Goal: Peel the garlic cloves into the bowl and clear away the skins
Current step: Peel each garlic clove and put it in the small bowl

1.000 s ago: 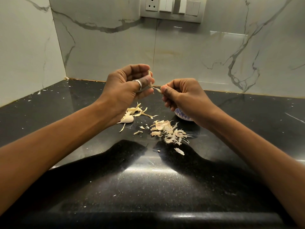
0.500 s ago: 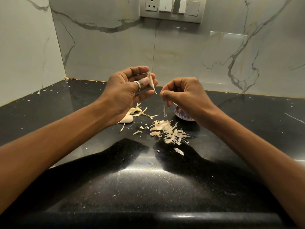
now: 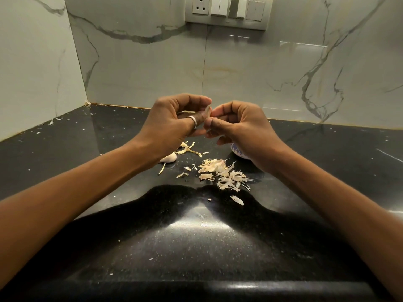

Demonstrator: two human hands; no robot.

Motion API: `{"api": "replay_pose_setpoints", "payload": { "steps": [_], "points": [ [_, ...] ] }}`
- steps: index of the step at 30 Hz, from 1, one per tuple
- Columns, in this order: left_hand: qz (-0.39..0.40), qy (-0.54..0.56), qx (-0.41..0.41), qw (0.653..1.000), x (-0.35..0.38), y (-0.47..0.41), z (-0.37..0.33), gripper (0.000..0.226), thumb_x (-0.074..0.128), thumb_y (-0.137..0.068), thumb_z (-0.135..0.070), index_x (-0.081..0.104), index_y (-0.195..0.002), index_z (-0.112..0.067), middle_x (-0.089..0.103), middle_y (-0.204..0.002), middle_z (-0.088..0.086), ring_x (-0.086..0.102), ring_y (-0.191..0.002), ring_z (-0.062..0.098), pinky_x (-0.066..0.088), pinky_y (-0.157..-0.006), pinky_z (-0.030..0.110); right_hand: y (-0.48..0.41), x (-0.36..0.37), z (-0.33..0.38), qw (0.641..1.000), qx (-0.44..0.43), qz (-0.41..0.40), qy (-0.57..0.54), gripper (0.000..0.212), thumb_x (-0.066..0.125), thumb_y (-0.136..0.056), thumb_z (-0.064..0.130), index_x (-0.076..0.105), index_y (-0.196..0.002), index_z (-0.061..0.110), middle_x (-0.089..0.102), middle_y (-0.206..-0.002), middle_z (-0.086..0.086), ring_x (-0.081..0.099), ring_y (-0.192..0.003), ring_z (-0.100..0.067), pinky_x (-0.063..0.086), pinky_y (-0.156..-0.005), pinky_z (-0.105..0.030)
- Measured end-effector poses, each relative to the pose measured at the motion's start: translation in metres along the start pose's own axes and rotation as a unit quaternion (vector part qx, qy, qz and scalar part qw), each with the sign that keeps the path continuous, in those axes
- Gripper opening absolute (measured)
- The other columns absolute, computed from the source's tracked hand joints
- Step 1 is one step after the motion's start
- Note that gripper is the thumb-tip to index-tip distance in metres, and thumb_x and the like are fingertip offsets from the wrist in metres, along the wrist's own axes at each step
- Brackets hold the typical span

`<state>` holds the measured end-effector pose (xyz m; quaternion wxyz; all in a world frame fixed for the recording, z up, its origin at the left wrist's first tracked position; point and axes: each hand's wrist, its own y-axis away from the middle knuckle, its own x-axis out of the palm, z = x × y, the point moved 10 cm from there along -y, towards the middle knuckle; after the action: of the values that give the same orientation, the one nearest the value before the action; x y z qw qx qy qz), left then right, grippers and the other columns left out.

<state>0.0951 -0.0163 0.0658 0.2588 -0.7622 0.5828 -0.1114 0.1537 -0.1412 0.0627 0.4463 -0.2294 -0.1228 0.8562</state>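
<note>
The black stone countertop [image 3: 196, 247] fills the lower frame. Above its middle the two hands meet. The left hand [image 3: 170, 125], at 9 o'clock of the meeting point, curls round the held clove [image 3: 207, 110], thumb pressed on it. The right hand [image 3: 242, 127], at 3 o'clock, has its fingers curled and pinches the same clove with thumb and forefinger tip. Only a pale sliver of that clove shows, its long axis near upright and its tip toward 12 o'clock. A heap of papery cream skins [image 3: 222, 174] lies at 5 o'clock from the hands. The bowl [image 3: 237, 152], white with blue pattern, peeks from under the right palm. A loose clove [image 3: 169, 158], unpeeled and off-white, lies under the left wrist, pointing toward 8 o'clock.
</note>
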Motion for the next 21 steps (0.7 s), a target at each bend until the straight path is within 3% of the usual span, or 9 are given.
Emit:
{"api": "replay_pose_setpoints", "payload": {
  "steps": [4, 9, 14, 21],
  "points": [
    [-0.002, -0.095, 0.051, 0.994, -0.003, -0.001, -0.008, 0.021, 0.068, -0.093, -0.005, 0.071, -0.108, -0.019, 0.075, -0.100, 0.004, 0.074, -0.091, 0.015, 0.063, -0.075, 0.030, 0.000, -0.001, 0.000, 1.000, -0.001, -0.001, 0.009, 0.027, 0.074, -0.089, 0.008, 0.063, -0.114, 0.007, 0.076, -0.094, -0.015, 0.075, -0.077, -0.017, 0.057, -0.059, -0.022],
    [-0.043, -0.196, 0.140, 0.970, -0.009, 0.002, -0.023, 0.020, 0.076, -0.089, -0.015, 0.075, -0.109, -0.014, 0.076, -0.099, -0.001, 0.074, -0.089, 0.008, 0.063, -0.072, 0.032, -0.001, 0.000, -0.001, 0.999, -0.010, 0.020, 0.031, 0.018, 0.073, -0.091, 0.012, 0.071, -0.108, 0.006, 0.075, -0.092, -0.012, 0.070, -0.077, -0.013, 0.056, -0.065, -0.022],
    [-0.083, -0.292, 0.230, 0.925, -0.011, 0.008, -0.044, 0.018, 0.080, -0.084, -0.022, 0.079, -0.101, -0.016, 0.076, -0.096, -0.004, 0.071, -0.083, 0.002, 0.057, -0.079, 0.019, -0.003, -0.001, -0.006, 0.999, -0.007, 0.011, 0.033, 0.018, 0.075, -0.090, 0.017, 0.074, -0.100, 0.002, 0.075, -0.088, -0.012, 0.070, -0.075, -0.014, 0.058, -0.067, -0.023],
    [-0.080, -0.340, 0.257, 0.901, -0.010, 0.011, -0.051, 0.011, 0.079, -0.084, -0.022, 0.081, -0.094, -0.019, 0.077, -0.089, -0.006, 0.069, -0.076, 0.001, 0.054, -0.072, 0.017, -0.005, -0.004, -0.010, 0.999, 0.002, -0.002, 0.043, 0.016, 0.079, -0.086, 0.016, 0.075, -0.093, 0.002, 0.075, -0.086, -0.014, 0.072, -0.071, -0.017, 0.060, -0.068, -0.027]
  ]
}}
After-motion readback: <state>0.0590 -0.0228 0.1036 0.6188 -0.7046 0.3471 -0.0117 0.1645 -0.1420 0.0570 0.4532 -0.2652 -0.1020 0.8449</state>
